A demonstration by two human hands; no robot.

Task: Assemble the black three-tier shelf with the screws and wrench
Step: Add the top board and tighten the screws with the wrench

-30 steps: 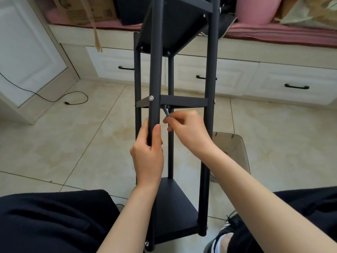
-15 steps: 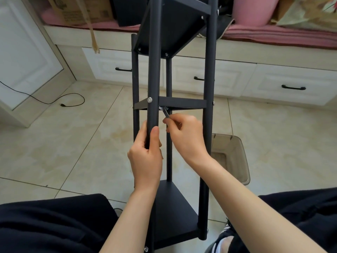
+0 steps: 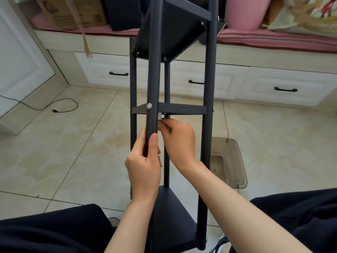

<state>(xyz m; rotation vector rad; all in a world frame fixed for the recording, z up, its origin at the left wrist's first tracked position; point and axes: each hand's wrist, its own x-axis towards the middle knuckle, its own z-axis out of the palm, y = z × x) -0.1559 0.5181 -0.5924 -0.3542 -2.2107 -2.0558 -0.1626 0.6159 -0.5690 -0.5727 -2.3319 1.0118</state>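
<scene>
Shelf [image 3: 182,108] of black metal leans away from the seated person, its middle tier level with the screw [image 3: 149,106] in the near-left post. Just below that tier, the right hand [image 3: 179,141] pinches a small silver wrench [image 3: 160,116] up against the tier's underside. Further below the tier, the left hand [image 3: 144,165] grips the near-left post.

Matte black metal three-tier shelf [image 3: 182,108], silver screw head [image 3: 149,106] on its near post; small silver wrench [image 3: 160,116]. Glossy beige marbled floor tiles [image 3: 73,143], white drawer fronts [image 3: 209,79] with black handles, pink cushion [image 3: 273,41], brown cardboard box [image 3: 69,11]. Smoky grey translucent plastic bin [image 3: 229,161]; black trousers [image 3: 54,230].
</scene>
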